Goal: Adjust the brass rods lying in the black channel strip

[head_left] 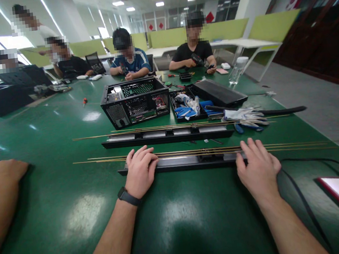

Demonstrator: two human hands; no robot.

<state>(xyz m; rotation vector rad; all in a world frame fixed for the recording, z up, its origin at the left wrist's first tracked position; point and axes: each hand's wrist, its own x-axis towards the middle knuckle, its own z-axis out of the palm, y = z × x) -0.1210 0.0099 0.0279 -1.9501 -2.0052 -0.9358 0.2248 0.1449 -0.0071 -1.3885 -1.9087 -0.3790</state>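
Observation:
A long black rail (pixel 180 167) with a silvery channel lies crosswise on the green table in front of me. Several thin brass-coloured rods (pixel 175 153) run along its top and stick out past both ends. My left hand (pixel 140 169), with a dark band on its wrist, grips the rail's left part, fingers over the far side and thumb on the near side. At the right end, my right hand (pixel 257 170) holds the rail the same way, fingers lying across the rods. Between the hands a dark block (pixel 206 154) sits in the channel.
Just beyond lies a second rail (pixel 158 138) with rods. Farther back stand an opened computer case (pixel 136 104), a tray (pixel 178 117) with gloves, and a black panel (pixel 217 92). Another person's hand (pixel 6 174) is at left. A cable (pixel 306 201) crosses the right side.

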